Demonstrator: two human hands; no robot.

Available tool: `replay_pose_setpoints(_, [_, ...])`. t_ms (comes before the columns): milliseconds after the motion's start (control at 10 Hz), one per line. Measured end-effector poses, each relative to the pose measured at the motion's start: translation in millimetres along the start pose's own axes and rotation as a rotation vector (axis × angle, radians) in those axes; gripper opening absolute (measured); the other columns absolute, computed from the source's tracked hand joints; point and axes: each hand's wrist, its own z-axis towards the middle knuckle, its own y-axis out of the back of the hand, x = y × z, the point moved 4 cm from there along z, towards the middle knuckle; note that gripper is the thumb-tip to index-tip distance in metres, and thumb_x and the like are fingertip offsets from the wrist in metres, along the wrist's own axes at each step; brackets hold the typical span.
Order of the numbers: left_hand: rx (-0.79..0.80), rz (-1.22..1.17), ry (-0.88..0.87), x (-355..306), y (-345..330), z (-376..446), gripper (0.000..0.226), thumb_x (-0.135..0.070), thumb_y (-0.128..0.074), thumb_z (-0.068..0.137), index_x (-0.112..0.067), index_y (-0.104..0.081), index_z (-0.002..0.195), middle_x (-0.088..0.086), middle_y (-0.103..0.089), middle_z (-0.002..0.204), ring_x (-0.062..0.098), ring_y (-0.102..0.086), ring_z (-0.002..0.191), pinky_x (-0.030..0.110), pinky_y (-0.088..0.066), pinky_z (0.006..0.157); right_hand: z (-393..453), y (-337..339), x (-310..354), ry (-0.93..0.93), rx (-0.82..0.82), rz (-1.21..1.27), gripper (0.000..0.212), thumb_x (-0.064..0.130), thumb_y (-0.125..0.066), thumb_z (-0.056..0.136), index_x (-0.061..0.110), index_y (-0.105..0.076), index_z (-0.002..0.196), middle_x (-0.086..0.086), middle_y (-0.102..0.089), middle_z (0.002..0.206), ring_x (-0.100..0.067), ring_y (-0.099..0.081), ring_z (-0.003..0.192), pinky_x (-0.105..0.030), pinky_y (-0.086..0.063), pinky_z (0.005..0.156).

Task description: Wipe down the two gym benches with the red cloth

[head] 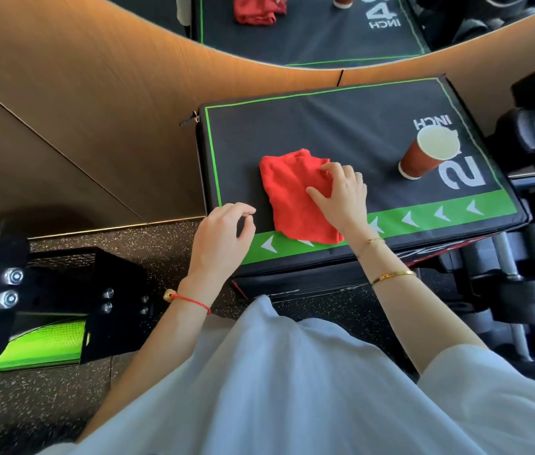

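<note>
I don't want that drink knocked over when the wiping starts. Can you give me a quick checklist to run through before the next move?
1. Red cloth lies on the black padded box: ok.
2. Right hand on the cloth, fingers pressing its right edge: ok.
3. Left hand free, hovering over the box's near left corner: ok.
4. Paper cup upright: ok.
5. Wiping path clear: not ok, the cup stands on the box to the right of the cloth.
6. Cup full or empty: cannot tell.
</note>
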Motion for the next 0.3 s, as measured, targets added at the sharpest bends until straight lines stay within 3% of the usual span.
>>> replay_pose_setpoints(100, [0.014, 0.005, 0.0, 0, -4, 0, 0.019, -0.015, -0.056, 0.094, -0.016, -0.07, 0.107, -0.002, -0.072, 0.102, 0.019, -0.064, 0.097, 0.035, -0.053, 0.082, -4, 1, -6, -0.001, 0.02, -0.022, 0.045, 0.045, -0.063, 0.087, 0.021, -0.056, 0.124, -0.004, -0.052, 0.123, -0.03, -0.045, 0.112, -0.039, -0.035, 0.094])
replay_pose_setpoints(300, [-0.027, 0.01, -0.042, -5, -3, -2, 0.019, -0.015, -0.056, 0.094, -0.015, -0.07, 0.108, -0.001, -0.072, 0.102, 0.019, -0.064, 0.097, 0.034, -0.053, 0.083, -33, 29, -3, 0.135, -0.1, 0.048, 0.045, 0.037, -0.065, 0.085, 0.022, -0.056, 0.127, 0.002, -0.055, 0.127, -0.027, -0.043, 0.119, -0.04, -0.036, 0.096])
